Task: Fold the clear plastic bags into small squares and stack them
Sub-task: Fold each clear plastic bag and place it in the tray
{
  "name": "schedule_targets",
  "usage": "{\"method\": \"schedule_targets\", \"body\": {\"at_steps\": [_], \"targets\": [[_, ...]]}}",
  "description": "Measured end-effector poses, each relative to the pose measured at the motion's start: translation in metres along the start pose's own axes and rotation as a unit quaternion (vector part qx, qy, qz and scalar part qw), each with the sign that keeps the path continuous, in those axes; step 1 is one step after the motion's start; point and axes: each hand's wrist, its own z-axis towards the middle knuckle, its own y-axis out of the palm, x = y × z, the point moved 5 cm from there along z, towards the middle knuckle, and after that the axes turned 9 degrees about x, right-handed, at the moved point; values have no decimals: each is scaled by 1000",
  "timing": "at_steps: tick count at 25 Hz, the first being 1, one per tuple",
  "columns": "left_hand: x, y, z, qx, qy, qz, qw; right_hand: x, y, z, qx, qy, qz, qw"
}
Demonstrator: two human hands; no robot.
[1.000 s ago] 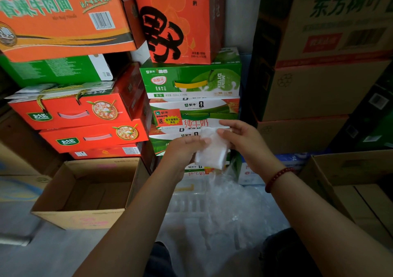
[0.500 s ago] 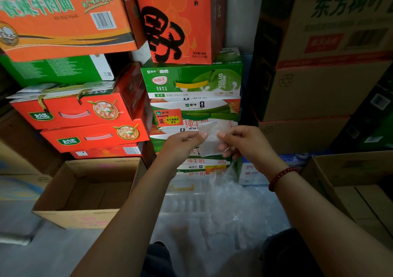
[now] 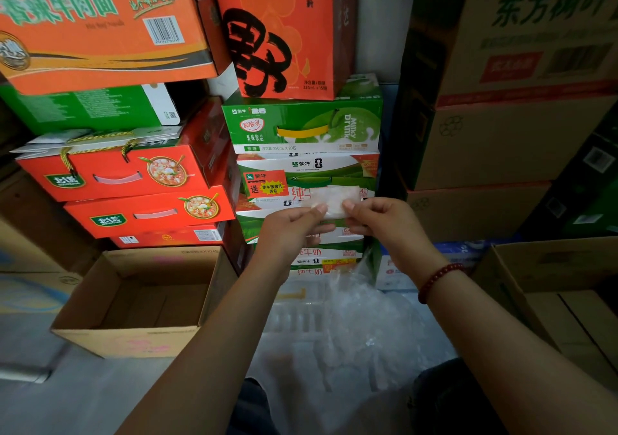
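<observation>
Head view shows two bare arms reaching forward from the bottom of the picture. Down low, between the arms, lies a loose pile of clear plastic bags (image 3: 361, 321), crinkled and shiny. It is hard to see what the pile rests on. The right arm wears a red bead bracelet (image 3: 438, 281) on the wrist.

Higher up, the two hands meet in the air. The left hand (image 3: 287, 230) pinches the left edge of a folded clear bag (image 3: 334, 200) with thumb and fingers. The right hand (image 3: 384, 224) pinches the right edge of the same bag. The bag is held up flat between them, small and cloudy white, above the pile.

To the left sits an open brown box (image 3: 140, 301) on the floor. Another open brown box (image 3: 551, 284) sits on the right.

Behind the hands is a wall of stacked boxes. There are green milk boxes (image 3: 301, 127) in the middle, red gift boxes (image 3: 127, 174) on the left, an orange box (image 3: 100, 26) up top, and big brown cartons (image 3: 518, 100) on the right.
</observation>
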Motion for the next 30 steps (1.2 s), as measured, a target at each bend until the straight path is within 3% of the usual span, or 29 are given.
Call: {"method": "schedule_targets", "body": {"at_steps": [4, 8, 11, 18, 21, 24, 30], "targets": [[0, 4, -4, 54, 21, 0, 998, 2, -1, 2, 27, -11, -13, 999], [7, 6, -8, 99, 49, -40, 993, 0, 1, 2, 6, -19, -46, 999], [9, 6, -10, 88, 68, -97, 989, 2, 2, 2, -16, -18, -44, 999], [11, 4, -10, 97, 111, -35, 989, 2, 7, 1, 18, 21, 90, 996], [11, 5, -7, 75, 115, -30, 990, 8, 11, 5, -25, 54, 110, 992], [8, 3, 5, 63, 87, -32, 994, 12, 18, 15, -29, 96, 123, 987], [-27, -2, 55, 55, -53, -63, 995, 42, 37, 54, 17, 134, 90, 987]]}}
